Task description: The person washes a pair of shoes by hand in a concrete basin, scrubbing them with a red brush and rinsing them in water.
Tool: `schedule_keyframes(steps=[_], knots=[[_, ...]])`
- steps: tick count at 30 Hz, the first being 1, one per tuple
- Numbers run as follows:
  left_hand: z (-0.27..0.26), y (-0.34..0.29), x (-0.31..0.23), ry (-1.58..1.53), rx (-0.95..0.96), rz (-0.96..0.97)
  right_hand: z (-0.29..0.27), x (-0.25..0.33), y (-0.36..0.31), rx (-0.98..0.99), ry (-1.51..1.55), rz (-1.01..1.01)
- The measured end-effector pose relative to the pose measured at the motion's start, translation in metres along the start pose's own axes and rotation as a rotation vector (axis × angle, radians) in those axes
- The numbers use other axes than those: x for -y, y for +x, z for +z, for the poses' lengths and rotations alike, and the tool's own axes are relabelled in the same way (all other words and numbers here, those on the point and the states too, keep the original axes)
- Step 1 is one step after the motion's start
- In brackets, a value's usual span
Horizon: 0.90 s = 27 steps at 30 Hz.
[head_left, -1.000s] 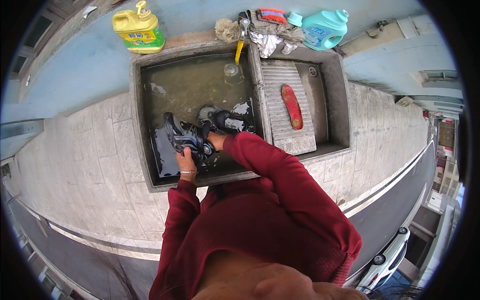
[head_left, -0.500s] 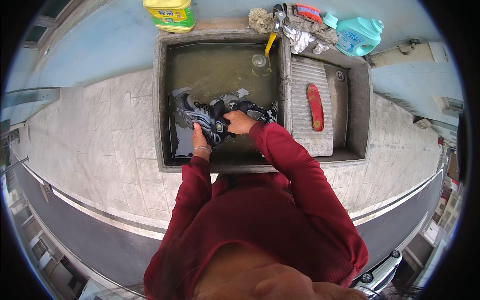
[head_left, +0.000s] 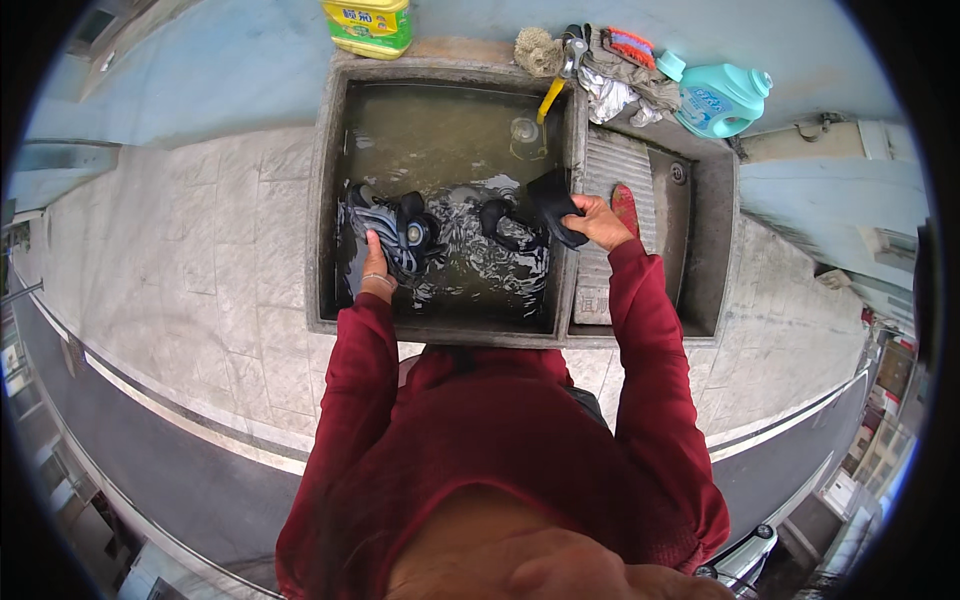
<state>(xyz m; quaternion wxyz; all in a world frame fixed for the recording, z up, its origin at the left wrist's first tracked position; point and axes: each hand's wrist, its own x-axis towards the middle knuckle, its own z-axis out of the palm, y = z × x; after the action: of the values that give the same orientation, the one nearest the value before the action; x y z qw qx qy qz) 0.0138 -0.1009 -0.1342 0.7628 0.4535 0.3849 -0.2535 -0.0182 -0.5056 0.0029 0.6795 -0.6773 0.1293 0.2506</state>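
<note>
In the water-filled stone basin [head_left: 330, 120], a grey and black sneaker [head_left: 392, 228] lies at the left. My left hand [head_left: 376, 262] grips it by its near side, thumb on top. Over the divider at the basin's right, my right hand [head_left: 598, 220] pinches a flat black insole [head_left: 556, 205], held tilted and clear of the sneaker. A second dark shoe [head_left: 508, 224] sits partly under water between the hands. Beyond my right hand, a red insole [head_left: 624, 205] rests on the ribbed washboard [head_left: 612, 165], its near part hidden by that hand.
Along the back ledge are a yellow-green jug [head_left: 368, 28], a scouring ball [head_left: 538, 52], a yellow-ended tap [head_left: 552, 95], crumpled cloths [head_left: 610, 98], a red-bristled brush [head_left: 632, 47] and a teal detergent bottle [head_left: 715, 100]. A drain [head_left: 679, 172] lies right of the washboard.
My right hand has moved right, away from the sneaker's opening, with the black insole now in it. The sneaker has shifted slightly left in my left hand. Ripples spread in the water.
</note>
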Motion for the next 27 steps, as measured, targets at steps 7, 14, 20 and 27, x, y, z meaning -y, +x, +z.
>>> schedule_keyframes(steps=[7, 14, 20, 27], knots=[[-0.006, 0.013, 0.006, 0.104, -0.031, -0.116, -0.049, 0.005, -0.063, -0.270, 0.062, -0.175], [0.002, 0.012, 0.011, -0.179, 0.272, -0.116, -0.086, -0.054, -0.087, -0.522, 0.176, 0.137], [0.022, -0.012, 0.005, -0.359, 0.481, -0.155, -0.086, -0.099, -0.088, -0.830, -0.853, 0.314], [0.031, -0.033, 0.003, -0.561, 0.735, -0.147, -0.039, -0.056, -0.067, -0.902, -0.728, -0.266]])
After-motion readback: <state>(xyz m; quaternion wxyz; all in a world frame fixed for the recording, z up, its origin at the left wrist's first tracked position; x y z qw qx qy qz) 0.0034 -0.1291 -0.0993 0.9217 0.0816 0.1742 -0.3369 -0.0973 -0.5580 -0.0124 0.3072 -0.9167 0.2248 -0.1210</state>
